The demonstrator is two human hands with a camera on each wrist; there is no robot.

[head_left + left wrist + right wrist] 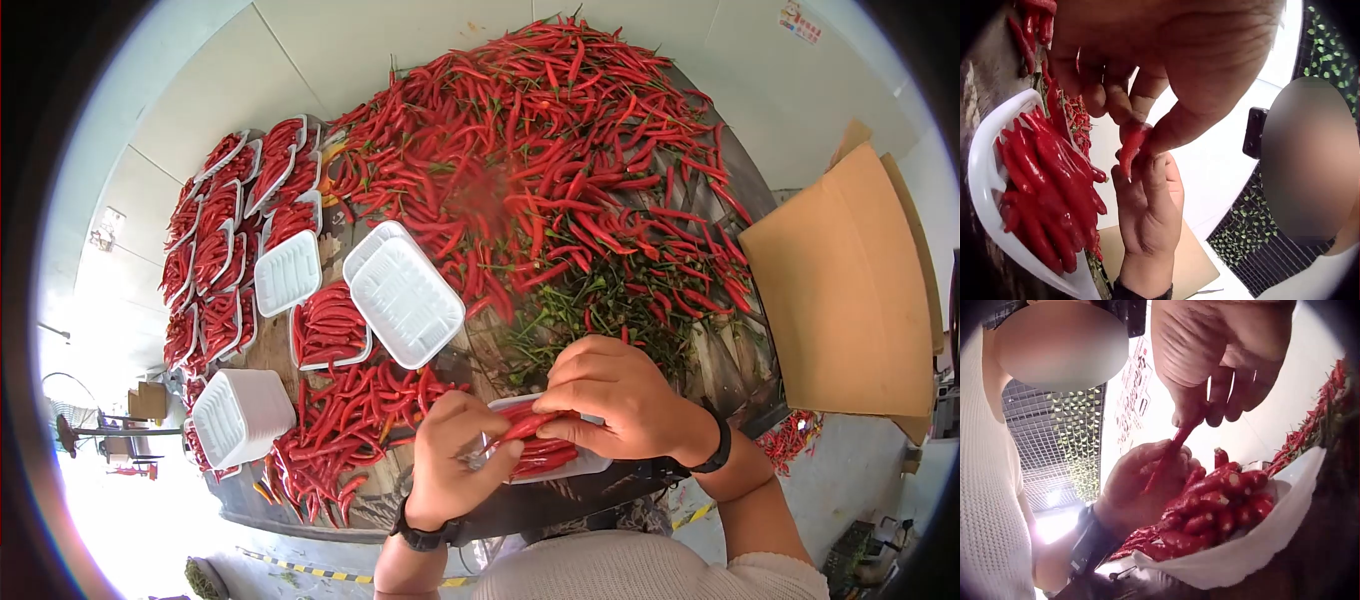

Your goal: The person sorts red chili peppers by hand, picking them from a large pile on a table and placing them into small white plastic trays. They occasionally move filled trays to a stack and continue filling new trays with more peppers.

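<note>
A white plastic tray [598,464] part-filled with red chili peppers [545,457] lies at the table's near edge, below both hands. Over it, one red chili pepper [1166,460] stretches between the two hands. My right hand [622,402] pinches one end of it between thumb and fingers. At the other end, my left hand [452,462] pinches it with thumb and fingertips, seen close in the left wrist view on the pepper [1134,149]. The peppers in the tray [984,181] lie side by side, roughly lengthwise.
A loose heap of chilies [350,430] lies left of the tray, and a large pile [520,150] covers the table's back. Green stems [560,320] lie just behind. Empty trays [405,300], a tray stack [240,415] and filled trays [215,240] stand left; a cardboard box [840,290] right.
</note>
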